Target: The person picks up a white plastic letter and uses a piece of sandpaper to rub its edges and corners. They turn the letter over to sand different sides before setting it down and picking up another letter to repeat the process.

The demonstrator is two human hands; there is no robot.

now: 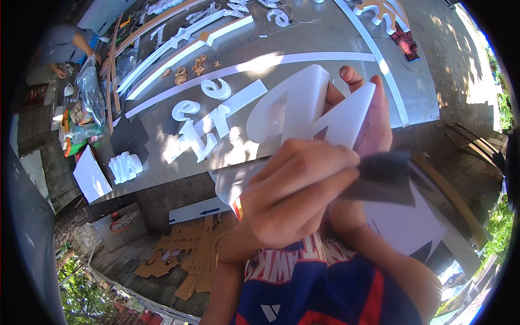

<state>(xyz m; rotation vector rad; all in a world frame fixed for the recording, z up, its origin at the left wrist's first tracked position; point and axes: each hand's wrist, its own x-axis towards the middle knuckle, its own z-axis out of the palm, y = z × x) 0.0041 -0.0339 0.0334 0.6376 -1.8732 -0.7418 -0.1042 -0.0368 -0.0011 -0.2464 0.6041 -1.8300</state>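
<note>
Close in front of me is a large white block letter (pixel 303 103) with thick sides and angled strokes. My right hand (pixel 378 122) holds it from behind and from the right, thumb and fingers around its edge. In front of its lower part my left hand (pixel 300 187) is closed, pinching a thin dark grey sheet (pixel 384 176) that looks like sandpaper. This sheet sticks out to the right past the fingers and is blurred. Part of the letter's lower edge is hidden behind my left hand.
On the grey metal table (pixel 244 116) lie white letters (pixel 203 132), long white strips (pixel 249 62) and crumpled brown pieces (pixel 183 76). Another person (pixel 65 46) works at the far left beside clear plastic bags (pixel 91 89). Cut cardboard (pixel 187 249) lies below the table.
</note>
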